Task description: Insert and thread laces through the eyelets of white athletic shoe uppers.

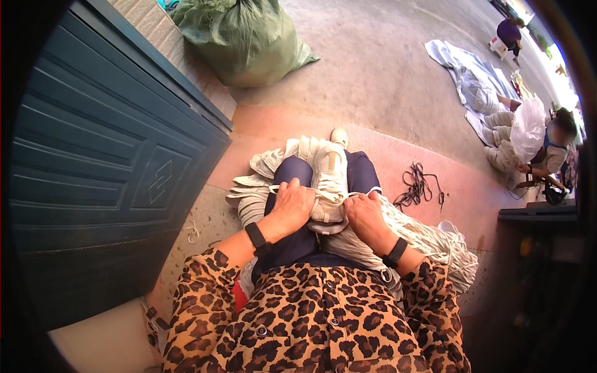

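Observation:
A cream-white sneaker (329, 163) lies between my knees, its toe pointing away from me and its heel opening close to my body. Pale shoelaces (336, 196) run through its upper. My left hand (295, 204) is closed on one lace end at the shoe's left side. On the right side, my right hand (367, 216) pinches the other lace end. Both laces stretch outward from the shoe. Whether a knot lies between them is too small to tell. Beside my right thigh hangs a large bundle of white laces (435, 252).
Pale shoe pieces (250, 191) are stacked by my left leg. Black laces (418, 185) lie on the floor to the right. A dark door (118, 155) stands at left, a green sack (249, 46) beyond it. At far right a person holds a white plastic bag (528, 129) near pale shoes.

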`<state>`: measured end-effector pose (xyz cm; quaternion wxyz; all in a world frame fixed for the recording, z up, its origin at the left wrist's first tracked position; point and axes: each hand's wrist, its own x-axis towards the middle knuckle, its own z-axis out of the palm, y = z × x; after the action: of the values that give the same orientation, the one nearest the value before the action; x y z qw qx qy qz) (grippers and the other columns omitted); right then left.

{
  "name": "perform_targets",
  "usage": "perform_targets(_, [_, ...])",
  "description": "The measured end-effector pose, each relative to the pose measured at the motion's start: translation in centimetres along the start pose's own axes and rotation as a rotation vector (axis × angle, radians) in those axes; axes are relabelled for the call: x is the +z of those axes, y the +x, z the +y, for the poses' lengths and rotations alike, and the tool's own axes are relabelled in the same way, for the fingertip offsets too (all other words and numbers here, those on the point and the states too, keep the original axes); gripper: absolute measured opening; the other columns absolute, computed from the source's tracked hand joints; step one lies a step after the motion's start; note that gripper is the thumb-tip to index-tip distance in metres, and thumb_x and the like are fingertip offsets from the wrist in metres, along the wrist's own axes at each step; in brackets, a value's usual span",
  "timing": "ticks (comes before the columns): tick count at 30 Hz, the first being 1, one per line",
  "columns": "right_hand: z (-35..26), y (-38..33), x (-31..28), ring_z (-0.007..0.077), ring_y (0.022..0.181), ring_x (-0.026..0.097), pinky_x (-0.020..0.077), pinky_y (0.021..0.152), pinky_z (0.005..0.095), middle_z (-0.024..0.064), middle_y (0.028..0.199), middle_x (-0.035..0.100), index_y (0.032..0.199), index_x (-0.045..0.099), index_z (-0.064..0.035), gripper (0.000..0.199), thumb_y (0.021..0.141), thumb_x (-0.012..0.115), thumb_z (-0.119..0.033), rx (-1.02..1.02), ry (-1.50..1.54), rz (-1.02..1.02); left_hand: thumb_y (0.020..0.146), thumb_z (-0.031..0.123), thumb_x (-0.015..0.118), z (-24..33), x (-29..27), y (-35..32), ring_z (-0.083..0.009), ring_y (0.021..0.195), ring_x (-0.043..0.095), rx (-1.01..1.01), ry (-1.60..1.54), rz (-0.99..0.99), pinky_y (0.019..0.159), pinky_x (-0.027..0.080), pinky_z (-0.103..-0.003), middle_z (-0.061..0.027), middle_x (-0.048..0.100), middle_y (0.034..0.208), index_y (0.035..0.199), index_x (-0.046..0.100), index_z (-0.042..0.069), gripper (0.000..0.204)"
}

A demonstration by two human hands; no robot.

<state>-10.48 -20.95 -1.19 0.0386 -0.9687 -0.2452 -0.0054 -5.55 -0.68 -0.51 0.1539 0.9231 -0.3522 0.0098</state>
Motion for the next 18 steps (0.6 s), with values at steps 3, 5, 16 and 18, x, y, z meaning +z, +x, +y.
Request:
perform_targets(3, [-0.3,-0.2,0.2,0.0204,0.072,0.054,0.0349,0.071,0.0365,0.0067,0.071,0.058,0.078,0.053,-0.0048,0.007,0.074,0.049,-0.009,0.047,0.051,0.048,0.069,0.01,0.052,0.7,-0.3,0.1,-0.026,0.075,0.047,0.095,0.131,-0.015,0.064,0.035,-0.037,-0.0078,0.054,0.069,0.067,0.056,0.006,0.005])
perform_targets(5, [-0.4,0.3,0.0,0.0205,0.072,0.054,0.0346,0.069,0.0361,0.0063,0.069,0.058,0.076,0.053,-0.0048,0.006,0.073,0.049,-0.008,0.009,0.006,0.02,0.068,0.011,0.053,1.0,-0.4,0.5,-0.0249,0.076,0.048,0.243,0.244,-0.049,0.064,0.036,-0.036,-0.0074,0.054,0.068,0.065,0.056,0.006,0.006])
perform_targets(16, [-0.8,-0.4,-0.2,0.0245,0.079,0.051,0.0368,0.072,0.0363,0.008,0.073,0.054,0.084,0.054,-0.0059,0.013,0.076,0.054,-0.016,0.19,0.234,0.181,0.073,0.015,0.058,1.7,0.4,-1.6,-0.0243,0.078,0.048,-0.079,0.042,0.094,0.067,0.038,-0.035,-0.0061,0.054,0.076,0.08,0.055,0.006,0.012])
perform_targets(18, [-0.2,-0.5,-0.1,0.0245,0.079,0.052,0.0375,0.073,0.036,0.008,0.074,0.055,0.085,0.054,-0.0056,0.013,0.076,0.053,-0.014,0.183,0.26,0.19,0.073,0.013,0.056,1.3,0.4,-1.8,-0.0235,0.078,0.048,-0.053,0.049,0.126,0.067,0.038,-0.035,-0.0055,0.054,0.076,0.079,0.054,0.006,0.01])
